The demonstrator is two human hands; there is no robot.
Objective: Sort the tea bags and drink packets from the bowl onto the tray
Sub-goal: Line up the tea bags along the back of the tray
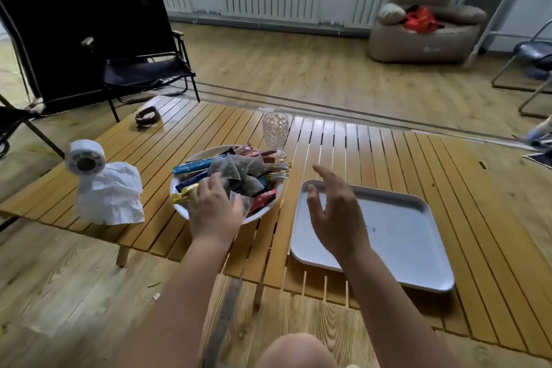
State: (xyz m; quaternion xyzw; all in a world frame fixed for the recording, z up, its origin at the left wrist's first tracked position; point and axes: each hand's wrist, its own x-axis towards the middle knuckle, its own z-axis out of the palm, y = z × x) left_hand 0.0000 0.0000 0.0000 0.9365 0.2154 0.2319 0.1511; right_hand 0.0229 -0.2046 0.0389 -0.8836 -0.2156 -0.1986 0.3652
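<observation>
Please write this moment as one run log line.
left hand: reaching into bowl, on packets | right hand: open above tray | tray: bare

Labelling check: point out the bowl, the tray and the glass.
bowl (263, 216): head view, bare white rim at front right.
tray (397, 227): head view, bare grey floor.
glass (275, 128): head view, patterned cup.

1. Soft daylight fills my view, with glare along the far slats of the table.
2. My hands look slightly motion-blurred.
3. The wide lens bends the edges, and the left side lies dark.
</observation>
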